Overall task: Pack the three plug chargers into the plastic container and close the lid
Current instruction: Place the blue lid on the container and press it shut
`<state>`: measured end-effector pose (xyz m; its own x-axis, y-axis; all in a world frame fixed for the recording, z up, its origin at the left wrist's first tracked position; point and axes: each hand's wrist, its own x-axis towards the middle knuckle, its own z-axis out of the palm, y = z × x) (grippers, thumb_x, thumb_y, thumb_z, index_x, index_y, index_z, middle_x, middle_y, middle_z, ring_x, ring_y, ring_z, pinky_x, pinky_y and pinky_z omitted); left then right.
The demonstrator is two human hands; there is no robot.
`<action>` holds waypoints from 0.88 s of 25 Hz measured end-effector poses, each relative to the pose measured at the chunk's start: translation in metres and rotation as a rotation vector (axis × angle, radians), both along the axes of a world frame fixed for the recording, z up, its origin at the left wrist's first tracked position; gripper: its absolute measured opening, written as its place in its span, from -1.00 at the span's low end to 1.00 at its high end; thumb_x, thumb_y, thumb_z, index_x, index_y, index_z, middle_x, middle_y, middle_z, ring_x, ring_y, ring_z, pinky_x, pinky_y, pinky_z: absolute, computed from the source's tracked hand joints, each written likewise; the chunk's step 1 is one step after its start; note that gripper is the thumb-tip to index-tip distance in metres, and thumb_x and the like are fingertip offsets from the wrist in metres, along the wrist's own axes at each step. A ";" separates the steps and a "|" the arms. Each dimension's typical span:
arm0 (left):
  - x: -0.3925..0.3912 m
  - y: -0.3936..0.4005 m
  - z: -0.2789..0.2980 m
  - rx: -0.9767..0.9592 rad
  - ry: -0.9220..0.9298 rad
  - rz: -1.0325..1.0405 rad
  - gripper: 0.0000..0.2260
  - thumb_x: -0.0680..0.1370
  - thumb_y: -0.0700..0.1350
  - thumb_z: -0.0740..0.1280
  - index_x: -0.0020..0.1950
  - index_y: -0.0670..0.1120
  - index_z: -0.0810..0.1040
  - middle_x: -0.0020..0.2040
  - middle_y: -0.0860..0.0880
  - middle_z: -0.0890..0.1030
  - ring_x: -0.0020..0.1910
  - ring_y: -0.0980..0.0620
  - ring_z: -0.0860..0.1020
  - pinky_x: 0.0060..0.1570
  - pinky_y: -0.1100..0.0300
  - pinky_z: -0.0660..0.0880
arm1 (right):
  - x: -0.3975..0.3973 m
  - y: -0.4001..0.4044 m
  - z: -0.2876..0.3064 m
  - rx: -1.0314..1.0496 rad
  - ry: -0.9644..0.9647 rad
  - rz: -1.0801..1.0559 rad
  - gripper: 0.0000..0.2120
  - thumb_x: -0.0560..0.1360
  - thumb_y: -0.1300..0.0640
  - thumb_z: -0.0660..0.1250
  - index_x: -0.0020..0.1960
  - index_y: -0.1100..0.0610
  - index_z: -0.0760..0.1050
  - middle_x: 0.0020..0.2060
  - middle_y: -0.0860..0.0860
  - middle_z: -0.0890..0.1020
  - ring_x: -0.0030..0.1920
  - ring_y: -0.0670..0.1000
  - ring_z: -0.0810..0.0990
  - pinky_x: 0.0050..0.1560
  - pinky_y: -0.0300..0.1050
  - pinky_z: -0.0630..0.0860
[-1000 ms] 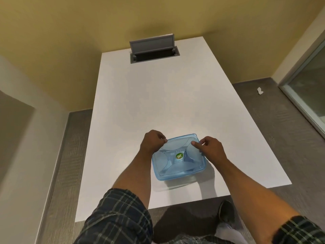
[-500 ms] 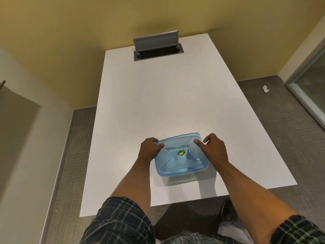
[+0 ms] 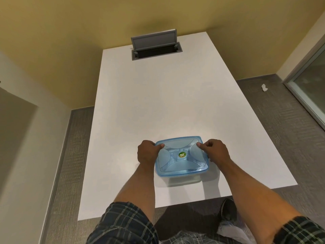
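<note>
A clear plastic container with a translucent blue lid [image 3: 181,156] sits near the front edge of the white table [image 3: 158,103]. The lid lies flat on top, with a green round sticker at its centre. My left hand [image 3: 147,153] grips the container's left side, thumb pressed on the lid's far left corner. My right hand [image 3: 215,152] grips the right side, thumb on the far right corner. Through the lid I make out only a pair of plug prongs; the chargers themselves are not clearly visible.
A grey cable hatch [image 3: 156,45] with its flap raised sits at the table's far end. Grey carpet surrounds the table, with a scrap of white paper [image 3: 264,88] on the floor at right. A glass door stands at far right.
The lid was tilted and held by its far corners; it now lies flat on the container. Both hands have moved to the container's sides with thumbs on the lid.
</note>
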<state>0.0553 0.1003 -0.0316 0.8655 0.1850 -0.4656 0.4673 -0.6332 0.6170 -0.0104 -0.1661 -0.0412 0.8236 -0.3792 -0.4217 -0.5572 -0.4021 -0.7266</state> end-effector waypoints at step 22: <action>-0.001 0.007 0.000 -0.123 0.080 0.097 -0.47 0.32 0.15 0.63 -0.26 -0.30 0.56 -0.27 -0.18 0.56 -0.27 -0.17 0.59 -0.19 -0.24 0.69 | -0.004 -0.035 -0.004 0.338 0.439 0.401 -0.37 0.23 -0.07 0.70 0.04 0.24 0.45 -0.21 0.29 0.74 -0.23 0.18 0.76 -0.30 -0.10 0.66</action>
